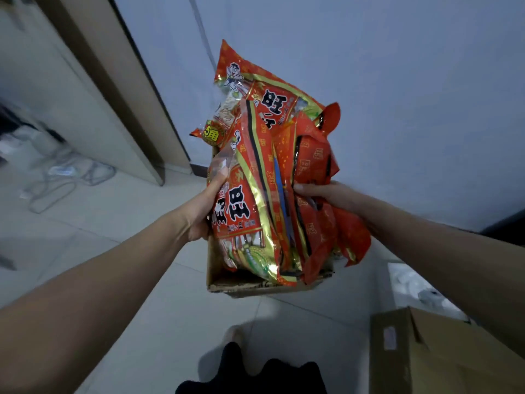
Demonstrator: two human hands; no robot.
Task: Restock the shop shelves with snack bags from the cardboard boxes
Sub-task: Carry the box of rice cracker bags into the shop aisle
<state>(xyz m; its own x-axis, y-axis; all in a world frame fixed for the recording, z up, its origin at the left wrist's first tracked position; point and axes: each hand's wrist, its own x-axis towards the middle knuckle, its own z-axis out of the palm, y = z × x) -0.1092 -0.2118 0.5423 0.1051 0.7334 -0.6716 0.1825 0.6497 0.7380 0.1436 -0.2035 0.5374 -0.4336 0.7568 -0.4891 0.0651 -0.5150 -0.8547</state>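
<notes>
A bundle of several red and gold snack bags is held up between both hands above an open cardboard box on the floor. My left hand grips the left side of the bundle, thumb up along a bag printed with black characters. My right hand grips the right side, fingers curled around the smaller plain red bags. The bags hide most of the box's inside.
A second cardboard box stands at the lower right, with white items behind it. A door frame and loose cables lie to the left. A pale wall is ahead. My feet stand on floor tiles.
</notes>
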